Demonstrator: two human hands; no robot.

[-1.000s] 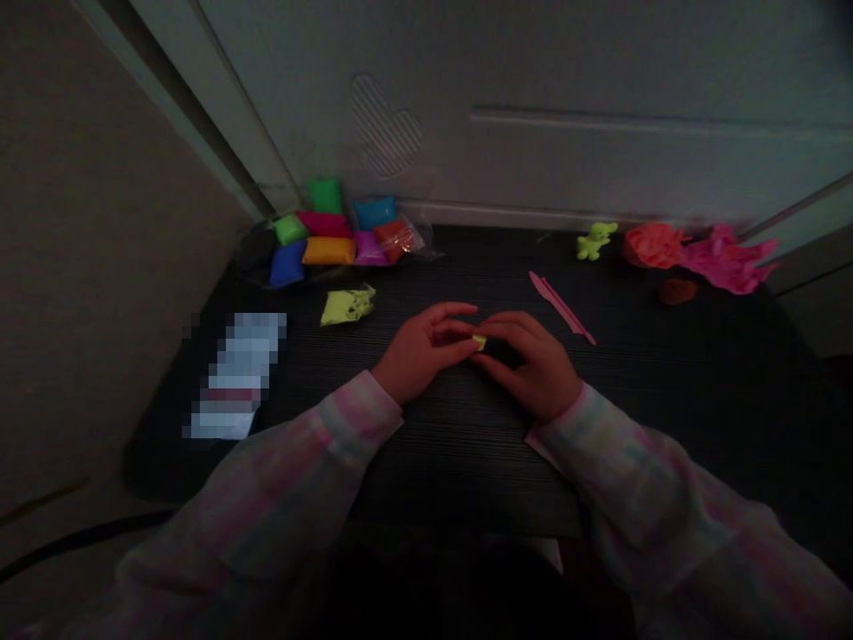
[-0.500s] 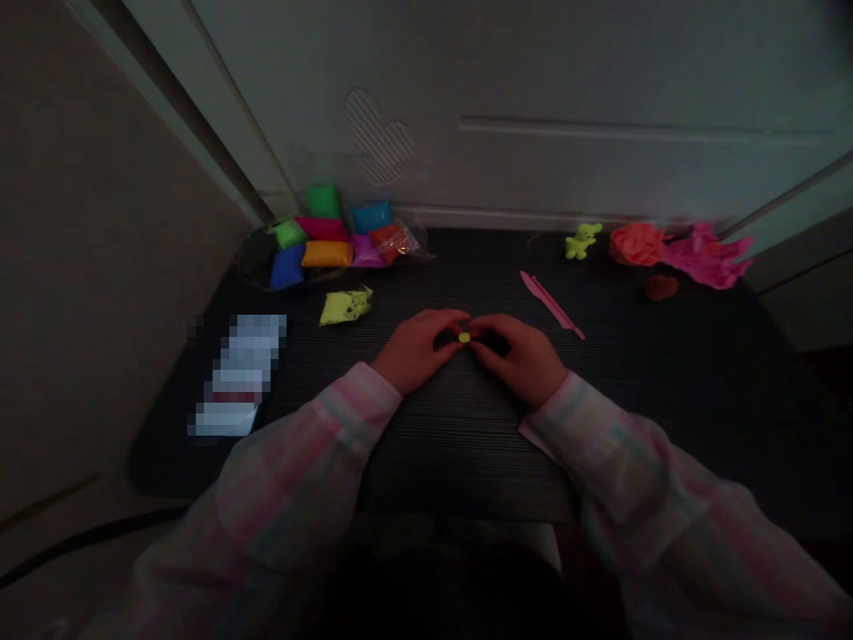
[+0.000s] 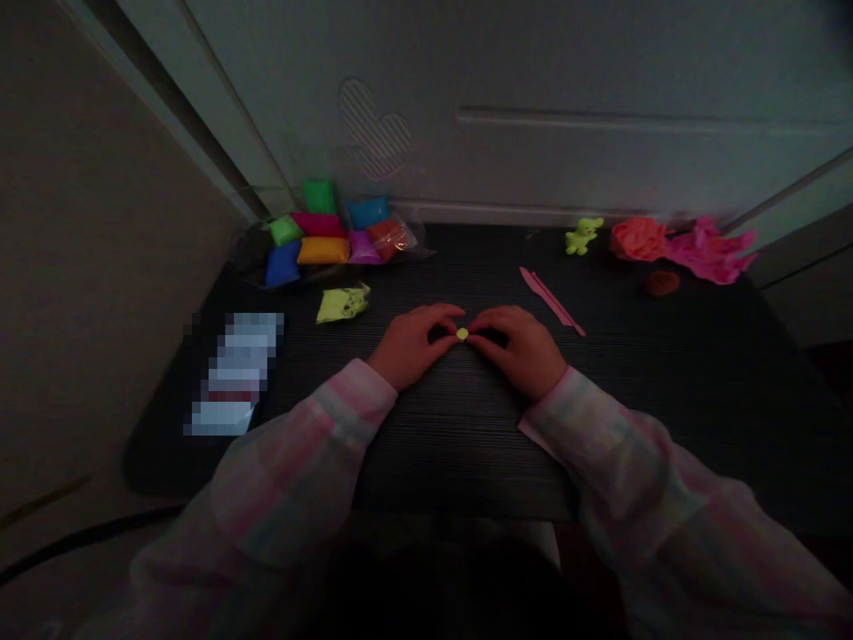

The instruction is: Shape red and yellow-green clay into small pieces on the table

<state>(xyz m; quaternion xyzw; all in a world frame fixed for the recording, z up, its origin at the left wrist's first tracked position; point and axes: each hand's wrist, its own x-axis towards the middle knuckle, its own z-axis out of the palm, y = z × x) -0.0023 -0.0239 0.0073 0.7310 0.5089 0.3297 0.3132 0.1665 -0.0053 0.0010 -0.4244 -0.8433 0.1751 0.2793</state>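
Yellow piece [image 3: 462, 334], in the head view, held between fingertips of left hand [image 3: 414, 345] and right hand [image 3: 523, 349], thumbs and fingers narrowed onto it, knife [image 3: 546, 297] beyond the right fingers, packet [image 3: 338, 305] left of the left fingers.

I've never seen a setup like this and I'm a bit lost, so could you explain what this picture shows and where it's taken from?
There's no machine here: these are a person's own bare hands, seen from a camera worn on the head. The left hand and right hand pinch a small yellow lump between their fingertips, over a dark table. On the left are a pixelated, phone-like object, a yellow packet and, behind it, colored packets in clear plastic. On the right lie a pink knife-shaped tool, a yellow-green bear figure, crumpled orange and pink pieces, and a reddish-brown lump.
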